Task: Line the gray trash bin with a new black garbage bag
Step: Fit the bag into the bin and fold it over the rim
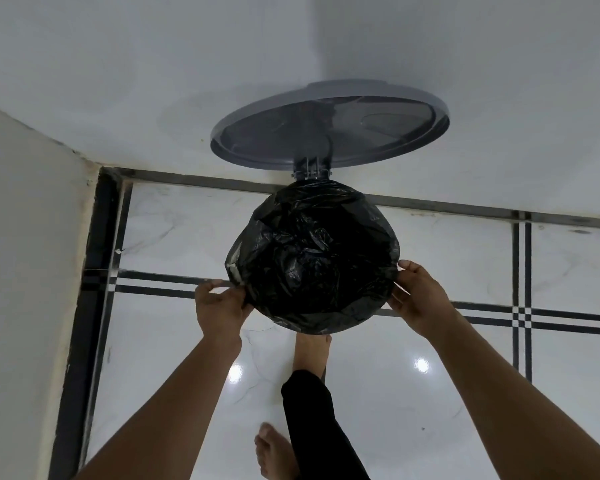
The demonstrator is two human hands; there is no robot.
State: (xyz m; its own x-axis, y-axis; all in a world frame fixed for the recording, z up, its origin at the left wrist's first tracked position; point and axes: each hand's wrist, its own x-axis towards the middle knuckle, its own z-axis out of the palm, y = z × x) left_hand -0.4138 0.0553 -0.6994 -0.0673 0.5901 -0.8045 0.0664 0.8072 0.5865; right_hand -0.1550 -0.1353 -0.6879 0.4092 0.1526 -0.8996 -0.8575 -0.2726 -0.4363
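Nearest to me are my two bare forearms reaching forward and down, and between them my two bare feet: one foot [276, 452] low on the floor, the other foot [310, 353] farther ahead, its toes tucked under the edge of the bag, with a black trouser leg [321, 431] above it. My left hand [219, 308] pinches the left edge of the one black garbage bag [312, 258], fingers curled round the plastic. My right hand [418, 296] grips the right edge of the same bag, thumb on top and fingers wrapped beneath. The bag is stretched over the mouth of the single gray trash bin, covering its rim and upper body so that the bin's wall is hidden from me; the plastic sags in crumpled folds into the opening. Beyond the bag, one round gray lid [329, 128] stands swung open on its hinge [310, 173] at the back of the bin, leaning near the wall. The floor [430, 393] is glossy white marble-look tile crossed by black double lines, with two bright light reflections on it. A dark skirting strip runs along the base of the white wall [153, 64], and a second white wall comes forward on my left, forming a corner.
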